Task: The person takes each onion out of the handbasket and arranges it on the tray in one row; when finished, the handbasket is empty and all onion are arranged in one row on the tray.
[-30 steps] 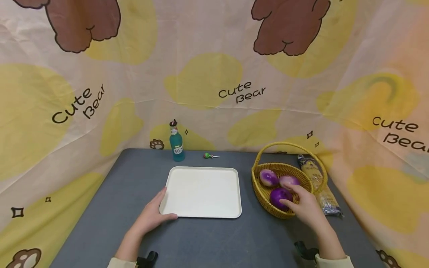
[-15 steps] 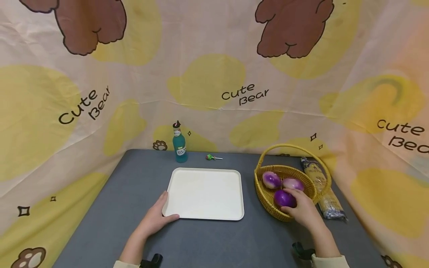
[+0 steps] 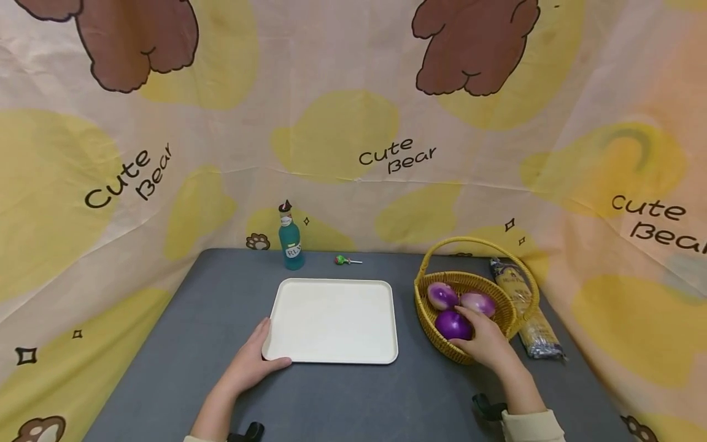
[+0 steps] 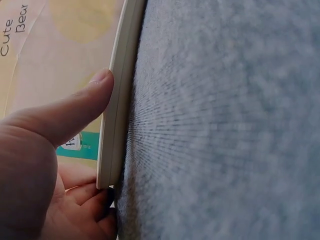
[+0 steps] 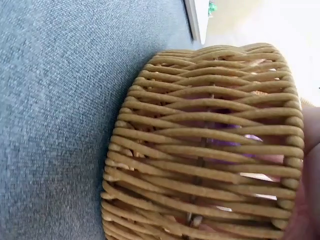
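In the head view, my left hand [image 3: 251,359] holds the front left corner of a white rectangular tray [image 3: 331,322]. Its thumb lies against the tray's front rim [image 4: 116,100] in the left wrist view, with the other fingers round the corner. My right hand [image 3: 488,344] reaches into a yellow wicker basket [image 3: 424,319]. Thumb and fingers grip a dark purple onion [image 3: 453,325] at the basket's front. Two paler purple-and-white onions [image 3: 442,296] lie behind it. The basket's woven side [image 5: 200,145] hides most of the grip in the right wrist view.
A blue-green bottle [image 3: 290,242] stands behind the tray, with a lollipop [image 3: 347,261] lying to its right. Right of the basket lies a printed plastic packet [image 3: 538,331]. The basket's handle [image 3: 469,240] arches upright. A patterned cloth [image 3: 331,202] hangs behind the grey table [image 3: 353,405].
My right hand has come down and leftward onto the dark purple onion, which has shifted slightly left in the basket. My left hand stays at the tray's corner.
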Motion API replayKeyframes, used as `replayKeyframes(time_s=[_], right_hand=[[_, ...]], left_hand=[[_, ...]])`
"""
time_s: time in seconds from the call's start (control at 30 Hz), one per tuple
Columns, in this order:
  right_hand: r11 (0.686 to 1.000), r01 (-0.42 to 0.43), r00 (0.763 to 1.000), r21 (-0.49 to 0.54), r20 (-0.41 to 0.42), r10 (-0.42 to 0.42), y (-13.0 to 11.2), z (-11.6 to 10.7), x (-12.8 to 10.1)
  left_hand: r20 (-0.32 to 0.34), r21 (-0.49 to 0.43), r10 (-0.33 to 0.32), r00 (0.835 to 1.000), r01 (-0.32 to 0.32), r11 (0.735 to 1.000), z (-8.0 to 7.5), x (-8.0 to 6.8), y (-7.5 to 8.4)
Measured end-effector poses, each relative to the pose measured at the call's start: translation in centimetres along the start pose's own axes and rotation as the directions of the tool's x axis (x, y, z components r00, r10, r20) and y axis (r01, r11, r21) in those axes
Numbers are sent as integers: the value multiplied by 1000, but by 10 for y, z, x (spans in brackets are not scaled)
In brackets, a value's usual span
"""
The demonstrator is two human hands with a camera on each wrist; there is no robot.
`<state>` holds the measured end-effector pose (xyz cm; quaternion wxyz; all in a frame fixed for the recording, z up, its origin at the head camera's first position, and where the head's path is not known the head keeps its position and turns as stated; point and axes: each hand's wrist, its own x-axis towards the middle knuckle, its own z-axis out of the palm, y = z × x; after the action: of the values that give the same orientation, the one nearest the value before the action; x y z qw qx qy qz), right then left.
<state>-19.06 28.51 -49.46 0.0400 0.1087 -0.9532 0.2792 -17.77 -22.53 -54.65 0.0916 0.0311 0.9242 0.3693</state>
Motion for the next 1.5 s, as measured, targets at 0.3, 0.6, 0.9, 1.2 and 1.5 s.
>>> replayKeyframes(time_s=[0.3, 0.6, 0.9, 1.2, 1.5], right_hand=[[998, -57, 998, 8, -2, 57, -1, -1, -3], [994, -103, 995, 25, -13, 103, -19, -17, -7], [994, -86, 994, 74, -66, 91, -22, -24, -6], [991, -84, 993, 102, -79, 92, -28, -28, -8], [987, -75, 991, 145, -99, 90, -36, -29, -9]], left_hand=[[-6, 17, 14, 1000, -14, 1000, -2, -2, 1], [-2, 18, 1, 1000, -1, 1000, -3, -3, 1], [-2, 21, -10, 1000, 10, 1000, -4, 1, 2], [-9, 16, -6, 1000, 6, 1000, -2, 0, 1], [4, 13, -10, 1000, 10, 1000, -5, -3, 2]])
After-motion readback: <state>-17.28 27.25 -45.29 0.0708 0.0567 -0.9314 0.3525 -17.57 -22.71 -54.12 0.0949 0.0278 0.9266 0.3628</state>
